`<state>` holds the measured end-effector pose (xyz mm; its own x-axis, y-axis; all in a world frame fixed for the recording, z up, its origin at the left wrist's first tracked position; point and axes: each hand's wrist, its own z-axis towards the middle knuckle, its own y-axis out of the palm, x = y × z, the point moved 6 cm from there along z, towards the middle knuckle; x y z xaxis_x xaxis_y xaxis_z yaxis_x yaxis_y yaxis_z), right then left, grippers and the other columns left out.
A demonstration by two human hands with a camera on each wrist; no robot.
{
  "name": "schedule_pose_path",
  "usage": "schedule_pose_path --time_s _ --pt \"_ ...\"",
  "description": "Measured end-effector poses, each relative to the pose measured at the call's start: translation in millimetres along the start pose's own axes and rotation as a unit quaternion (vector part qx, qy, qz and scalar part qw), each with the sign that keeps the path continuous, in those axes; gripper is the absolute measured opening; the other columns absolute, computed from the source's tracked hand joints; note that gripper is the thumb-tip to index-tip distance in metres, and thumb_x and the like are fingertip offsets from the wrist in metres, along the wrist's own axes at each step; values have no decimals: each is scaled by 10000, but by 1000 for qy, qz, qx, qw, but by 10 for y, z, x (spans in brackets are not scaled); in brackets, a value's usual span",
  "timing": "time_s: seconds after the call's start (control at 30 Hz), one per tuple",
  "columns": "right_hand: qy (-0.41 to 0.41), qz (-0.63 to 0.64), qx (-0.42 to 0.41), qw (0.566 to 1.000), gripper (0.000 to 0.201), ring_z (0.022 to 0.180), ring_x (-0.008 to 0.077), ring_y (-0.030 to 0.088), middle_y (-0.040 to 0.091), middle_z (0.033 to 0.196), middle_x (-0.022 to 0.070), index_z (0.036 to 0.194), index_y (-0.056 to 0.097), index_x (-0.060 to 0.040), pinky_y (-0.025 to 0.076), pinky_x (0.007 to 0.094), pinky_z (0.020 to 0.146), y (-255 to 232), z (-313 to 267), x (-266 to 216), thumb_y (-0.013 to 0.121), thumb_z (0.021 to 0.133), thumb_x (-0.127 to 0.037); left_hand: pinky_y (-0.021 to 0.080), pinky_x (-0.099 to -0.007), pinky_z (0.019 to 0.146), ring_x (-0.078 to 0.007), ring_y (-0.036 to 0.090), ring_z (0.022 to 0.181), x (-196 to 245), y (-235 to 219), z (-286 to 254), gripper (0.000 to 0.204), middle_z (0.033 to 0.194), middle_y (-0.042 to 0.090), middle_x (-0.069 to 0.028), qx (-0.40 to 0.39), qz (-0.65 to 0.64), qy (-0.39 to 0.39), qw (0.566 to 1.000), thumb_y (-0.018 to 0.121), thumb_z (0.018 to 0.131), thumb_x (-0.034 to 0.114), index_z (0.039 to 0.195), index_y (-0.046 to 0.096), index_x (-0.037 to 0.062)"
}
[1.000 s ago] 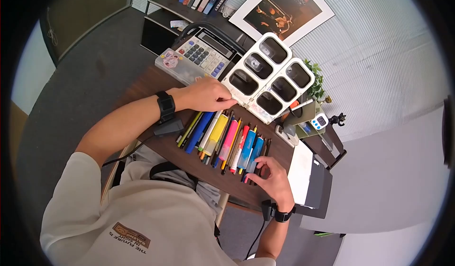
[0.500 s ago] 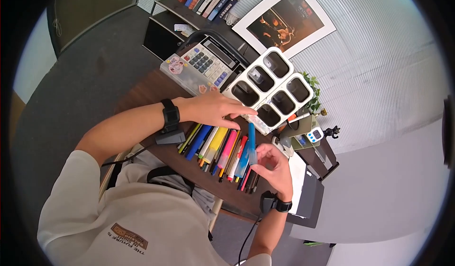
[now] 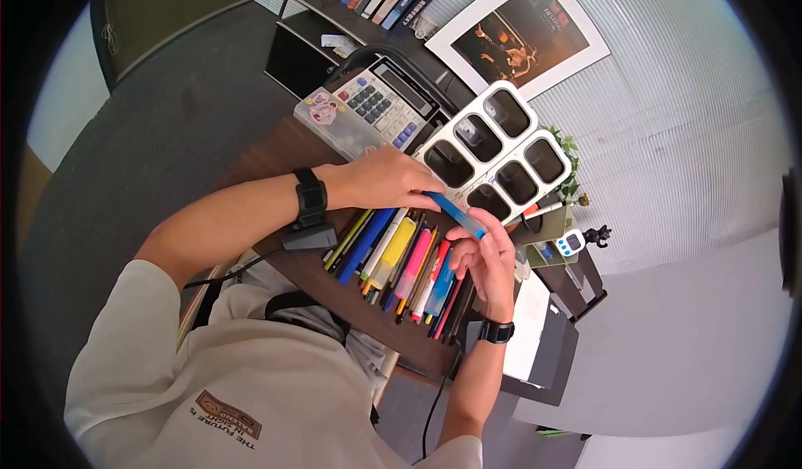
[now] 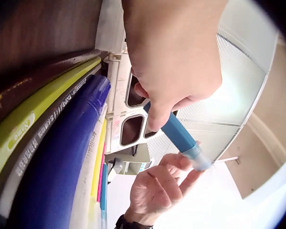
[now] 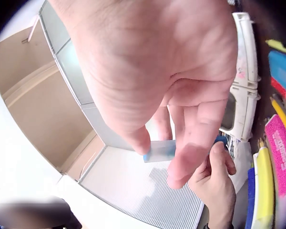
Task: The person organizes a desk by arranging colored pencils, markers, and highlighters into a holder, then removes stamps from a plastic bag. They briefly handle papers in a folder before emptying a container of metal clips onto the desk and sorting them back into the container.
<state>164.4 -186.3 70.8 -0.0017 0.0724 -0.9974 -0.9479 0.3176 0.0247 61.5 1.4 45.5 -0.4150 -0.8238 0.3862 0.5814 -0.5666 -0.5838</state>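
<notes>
A blue highlighter [image 3: 455, 212] with a translucent end is held above the row of pens, between both hands. My left hand [image 3: 386, 179] pinches its solid blue end between thumb and fingers. At the translucent end [image 5: 159, 150], the thumb and fingers of my right hand [image 3: 489, 262] grip it. Below lie pens and markers side by side on the brown desk, among them a blue marker [image 3: 365, 246], a yellow highlighter [image 3: 393, 253], a pink highlighter [image 3: 414, 263] and a second blue highlighter [image 3: 440, 293]. Just beyond the hands stands a white organizer [image 3: 494, 162] with several dark compartments.
A calculator [image 3: 378, 106] and a clear stickered case [image 3: 338, 126] stand at the far left of the desk. To the right are a small white timer [image 3: 571, 243], a green holder [image 3: 547, 253], white paper [image 3: 520, 335] and a dark folder [image 3: 555, 350]. A framed picture [image 3: 468, 66] leans behind.
My right hand has lifted the blue highlighter from the row's right end and brought it left and up. My left hand, empty before, now pinches its other end.
</notes>
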Motion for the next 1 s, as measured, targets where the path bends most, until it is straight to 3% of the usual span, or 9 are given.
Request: schedule_pose_path --time_s 0.1,0.17,0.2,0.37,0.47,0.63,0.7,0.73,1.0 --pt "-21 11 19 1000 463 826 249 746 731 1138 226 1441 541 16 589 305 641 -66 -8 57 592 1091 -283 587 -409 691 -294 744 815 -2 34 -3 320 919 766 -85 0 4 -4 1000 756 944 389 1144 767 140" --pt "-28 25 33 999 440 856 258 751 734 1124 218 1410 566 24 599 317 673 -152 -33 90 604 1081 -266 578 -391 663 -258 729 744 -54 8 7 367 854 740 -65 -15 -32 -111 993 767 940 388 1240 741 180" --pt "-53 42 42 997 438 862 258 750 734 1119 214 1408 565 22 601 318 677 -213 -45 67 609 1077 -261 569 -378 643 -234 709 695 -52 4 12 411 807 715 -55 -18 -26 -121 992 765 945 370 1320 702 214" --pt "-165 42 104 980 390 906 237 722 714 1109 177 1393 562 12 590 310 720 -472 -149 -119 590 1078 -216 575 -384 651 -242 720 709 -66 13 6 405 817 724 -67 0 -50 -125 991 745 960 326 1343 685 211" --pt "-177 16 152 972 346 917 213 709 708 1134 171 1380 580 12 580 301 736 -601 -137 -97 571 1086 -170 577 -385 658 -242 728 723 -73 30 -2 386 859 745 -74 0 -35 -108 994 739 963 325 1326 695 199" --pt "-138 -29 217 966 362 943 179 696 699 1178 171 1413 592 12 576 294 747 -686 -56 1 579 1089 -150 581 -376 662 -236 733 729 -77 35 1 328 926 768 -70 2 -31 -99 995 729 972 300 1280 722 187" --pt "-115 -41 241 963 411 947 173 689 697 1184 172 1467 558 6 576 291 758 -701 -34 29 579 1094 -166 561 -358 634 -224 710 696 -72 46 3 324 884 750 -84 9 -31 -77 996 742 966 248 1275 723 151" --pt "-114 -41 242 963 411 947 173 689 697 1184 172 1467 558 6 576 291 758 -706 -27 33 579 1094 -166 542 -341 607 -212 688 662 -49 40 6 321 842 733 -98 17 -29 -56 998 755 961 196 1270 724 115" --pt "-115 -47 251 960 490 939 163 678 676 1266 162 1531 486 -1 572 288 772 -681 -23 -1 595 1094 -195 537 -340 602 -212 674 653 -31 37 7 302 844 730 -98 24 -32 -52 998 754 963 199 1251 733 111"
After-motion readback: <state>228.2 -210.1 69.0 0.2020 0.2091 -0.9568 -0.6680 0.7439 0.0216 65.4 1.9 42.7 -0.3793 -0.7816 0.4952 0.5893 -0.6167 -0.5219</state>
